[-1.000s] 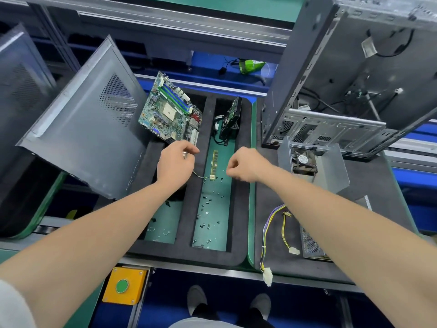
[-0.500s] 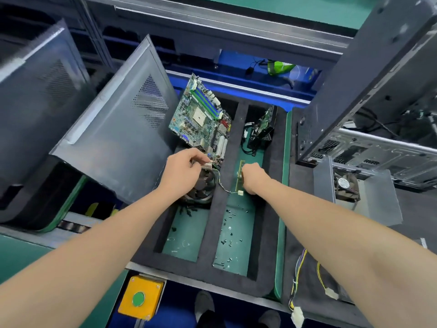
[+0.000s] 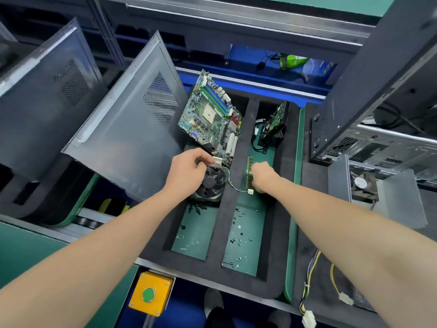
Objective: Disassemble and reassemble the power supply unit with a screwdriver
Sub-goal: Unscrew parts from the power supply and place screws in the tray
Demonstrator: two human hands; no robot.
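A workbench carries a black foam tray (image 3: 236, 209) with two green-floored compartments. In the left compartment the left hand (image 3: 186, 171) pinches the silver finned cooler (image 3: 216, 161) by its top edge, thumb and fingers clamped on the fins. The cooler's black round fan (image 3: 212, 183) faces up at 3 o'clock of the wrist. In the right compartment the right hand (image 3: 262, 176) is curled against a long green memory stick (image 3: 249, 162). Its fingertips are hidden, so I cannot tell whether it grips the stick. Small dark loose screws (image 3: 238, 233) lie at 6 o'clock of that hand. A green motherboard (image 3: 210, 117) leans at 12 o'clock of the left hand, and a black hard drive (image 3: 276, 121) stands at 12 o'clock of the right. The grey metal power supply unit (image 3: 364, 185), its fan showing, sits outside the tray at 3 o'clock, well apart from both hands. Its yellow and purple cable bundle (image 3: 309, 275) lies at 5 o'clock. A grey perforated side panel (image 3: 127, 129) leans at 9 o'clock.
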